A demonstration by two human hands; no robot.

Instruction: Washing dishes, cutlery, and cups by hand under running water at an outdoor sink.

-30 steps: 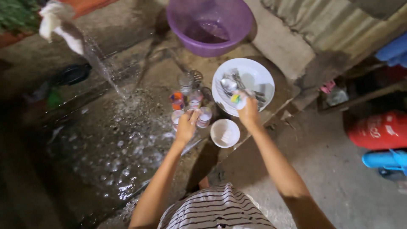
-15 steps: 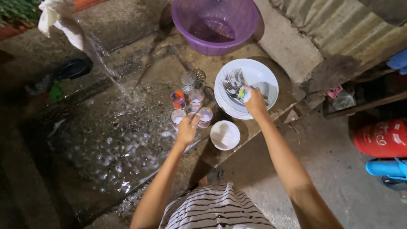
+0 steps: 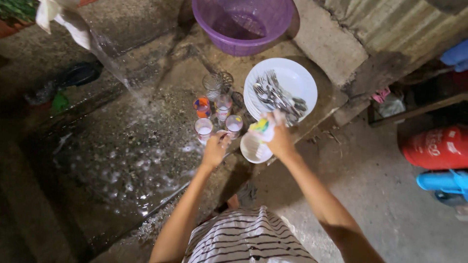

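Note:
My right hand (image 3: pixel 278 136) grips a soapy yellow-green sponge (image 3: pixel 260 126) right over a small white bowl (image 3: pixel 252 148) on the wet concrete. My left hand (image 3: pixel 215 147) rests at the front of a cluster of small drinking glasses (image 3: pixel 229 124), fingers touching the rim of the nearest glass (image 3: pixel 204 129); whether it grips it is unclear. Behind the bowl, a stack of white plates (image 3: pixel 301 78) carries several spoons and forks (image 3: pixel 279 97).
A purple plastic basin (image 3: pixel 243 24) stands at the back. Water streams from a cloth-wrapped tap (image 3: pixel 63 17) onto the foamy wet concrete (image 3: pixel 126 151). A red gas cylinder (image 3: pixel 436 147) and a blue object (image 3: pixel 443 182) lie at right on the dry floor.
My right hand has drawn back from the cutlery on the plates, carrying the sponge to the small white bowl. My left hand stays at the glasses.

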